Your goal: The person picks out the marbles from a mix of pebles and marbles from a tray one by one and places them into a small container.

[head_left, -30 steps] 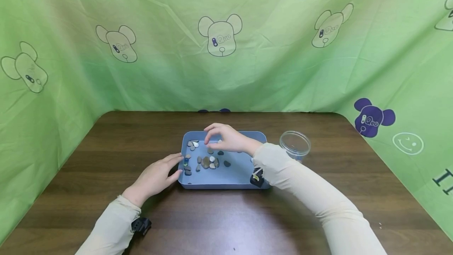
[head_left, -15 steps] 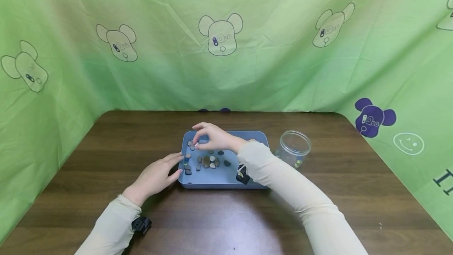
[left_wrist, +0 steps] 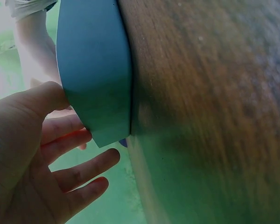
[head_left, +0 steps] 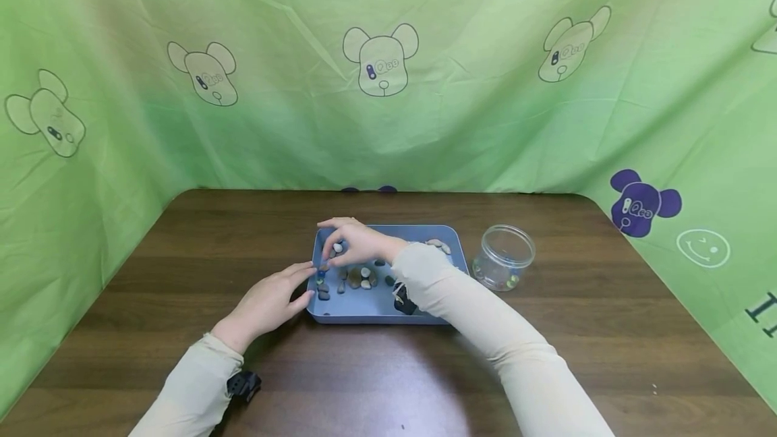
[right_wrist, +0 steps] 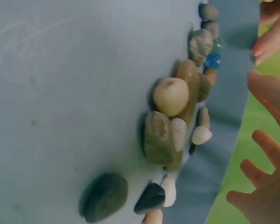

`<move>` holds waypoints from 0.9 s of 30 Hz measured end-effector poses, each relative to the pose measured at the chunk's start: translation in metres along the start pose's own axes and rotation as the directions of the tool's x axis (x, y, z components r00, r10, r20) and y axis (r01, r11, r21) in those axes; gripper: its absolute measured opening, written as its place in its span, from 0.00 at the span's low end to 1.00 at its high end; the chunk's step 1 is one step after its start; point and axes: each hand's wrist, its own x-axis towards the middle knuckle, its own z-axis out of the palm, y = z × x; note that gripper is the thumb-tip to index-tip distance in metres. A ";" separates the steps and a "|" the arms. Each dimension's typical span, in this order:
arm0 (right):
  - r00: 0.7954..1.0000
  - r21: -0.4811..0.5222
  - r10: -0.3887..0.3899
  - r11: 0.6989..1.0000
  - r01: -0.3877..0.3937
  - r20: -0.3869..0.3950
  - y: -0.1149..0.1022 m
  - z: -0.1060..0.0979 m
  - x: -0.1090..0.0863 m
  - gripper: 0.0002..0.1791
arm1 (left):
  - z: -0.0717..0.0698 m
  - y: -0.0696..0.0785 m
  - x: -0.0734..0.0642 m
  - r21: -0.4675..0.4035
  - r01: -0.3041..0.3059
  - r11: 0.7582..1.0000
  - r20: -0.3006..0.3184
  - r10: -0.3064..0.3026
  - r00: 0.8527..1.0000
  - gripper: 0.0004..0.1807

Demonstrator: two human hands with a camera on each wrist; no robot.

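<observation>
A blue tray (head_left: 419, 309) holds scattered pebbles and a few glass marbles. My left hand (head_left: 267, 305) touches the tray's left rim with fingers fairly straight; in the left wrist view its thumb and fingertips lie along the rim. Reaching over the tray's left part, my right hand (head_left: 358, 243) has thumb and index finger bent and apart, with nothing seen between them. Close under these fingertips lies a blue marble (right_wrist: 213, 60), with a green marble (right_wrist: 217, 45) beside it along the left wall. Near the middle, a round cream pebble (right_wrist: 171, 96) rests against brown pebbles.
Right of the tray stands a clear lidless jar (head_left: 504, 258) with several marbles at its bottom. Grey pebbles (head_left: 438, 245) lie in the tray's far right corner. A green printed curtain (head_left: 388, 140) hangs behind the brown wooden table (head_left: 364, 383).
My right hand has moved left and toward me, past the white pebble in the far left corner to near the blue marble. The left hand stays at the rim.
</observation>
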 end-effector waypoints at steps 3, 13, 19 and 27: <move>0.999 -0.022 0.026 0.999 -0.026 0.025 0.000 0.004 0.002 0.05 | 0.000 0.001 0.000 -0.001 0.003 1.000 0.003 -0.003 1.000 0.25; 0.996 -0.055 0.073 0.996 -0.070 0.055 -0.001 0.013 0.005 0.06 | -0.001 0.002 -0.001 0.000 0.010 1.000 0.010 -0.010 1.000 0.25; 0.997 -0.083 0.057 0.995 -0.052 0.057 0.000 0.017 0.007 0.07 | -0.001 0.002 -0.001 0.001 0.005 1.000 0.005 -0.005 1.000 0.25; 0.998 -0.114 0.031 0.993 -0.026 0.045 0.001 0.020 0.009 0.07 | -0.001 0.001 0.000 0.000 0.003 1.000 0.004 -0.003 1.000 0.25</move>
